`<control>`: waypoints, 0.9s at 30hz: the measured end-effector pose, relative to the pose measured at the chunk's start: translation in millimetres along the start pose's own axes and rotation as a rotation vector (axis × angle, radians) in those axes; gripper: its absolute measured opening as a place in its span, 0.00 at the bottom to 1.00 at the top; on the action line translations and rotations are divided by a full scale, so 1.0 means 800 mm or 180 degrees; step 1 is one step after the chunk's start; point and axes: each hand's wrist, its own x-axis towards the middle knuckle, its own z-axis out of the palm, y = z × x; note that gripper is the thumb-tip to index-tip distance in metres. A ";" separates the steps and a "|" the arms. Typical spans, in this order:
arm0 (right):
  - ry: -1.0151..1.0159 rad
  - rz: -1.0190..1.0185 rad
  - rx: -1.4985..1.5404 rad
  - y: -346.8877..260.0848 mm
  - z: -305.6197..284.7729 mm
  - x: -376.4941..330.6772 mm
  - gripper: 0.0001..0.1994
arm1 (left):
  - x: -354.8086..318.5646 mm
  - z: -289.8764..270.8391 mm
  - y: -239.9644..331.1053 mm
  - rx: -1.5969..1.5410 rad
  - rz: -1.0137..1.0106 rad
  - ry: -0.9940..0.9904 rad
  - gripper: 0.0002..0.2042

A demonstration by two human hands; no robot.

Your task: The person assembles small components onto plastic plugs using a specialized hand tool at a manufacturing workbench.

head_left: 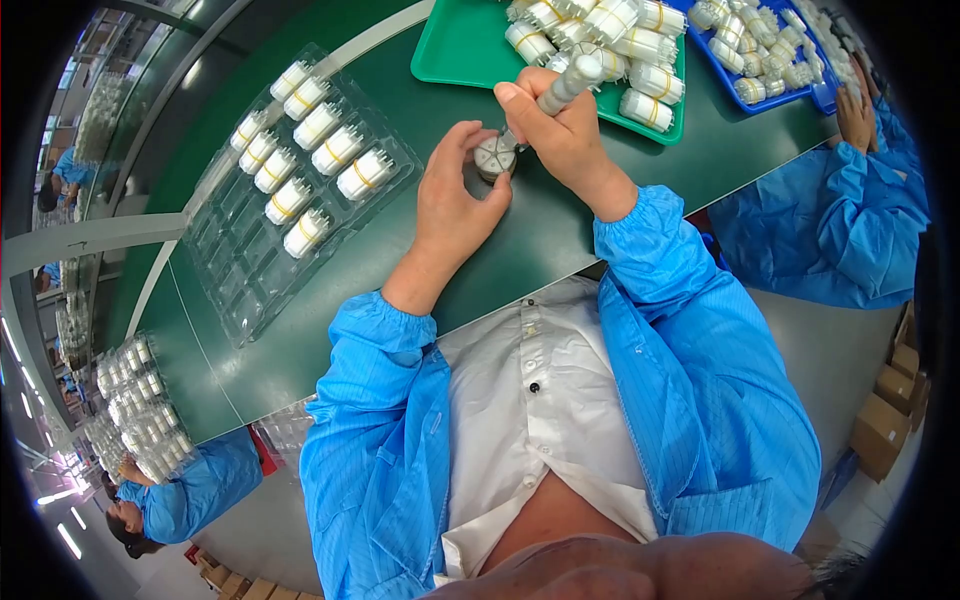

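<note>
A dark green table (560,240) fills the upper half of the view, its near edge running across in front of the person's blue coat and white shirt. On its left part lies a clear plastic tray (270,250) with moulded pockets; white cylinders with yellow bands (318,126) fill the pockets toward the tray's far end, while those toward its near end stand empty. At the table's far edge sits a green tray (450,50) heaped with more white cylinders, and just to its right a blue tray (735,75) holds another pile. At the far right edge another person's hand (855,115) in a blue sleeve rests beside the blue tray.

Near the middle of the table, just in front of the green tray, the left hand (455,205) cups a small round part (494,156) between thumb and fingers, holding it down on the table. The right hand (565,135) is closed in a fist around a white-handled tool (565,88), tilted, its tip touching the top of the round part.
</note>
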 end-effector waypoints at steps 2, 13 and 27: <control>-0.0035 -0.0027 -0.0190 0.000 0.004 0.000 0.18 | 0.000 0.000 -0.002 -0.0200 -0.0013 0.0007 0.27; 0.0007 0.0186 0.0308 -0.003 -0.003 0.001 0.18 | 0.001 -0.005 0.001 0.0375 0.0048 -0.0001 0.28; -0.0159 -0.0186 -0.0416 0.000 0.001 -0.003 0.18 | 0.002 -0.002 -0.002 0.0565 0.0234 -0.0030 0.27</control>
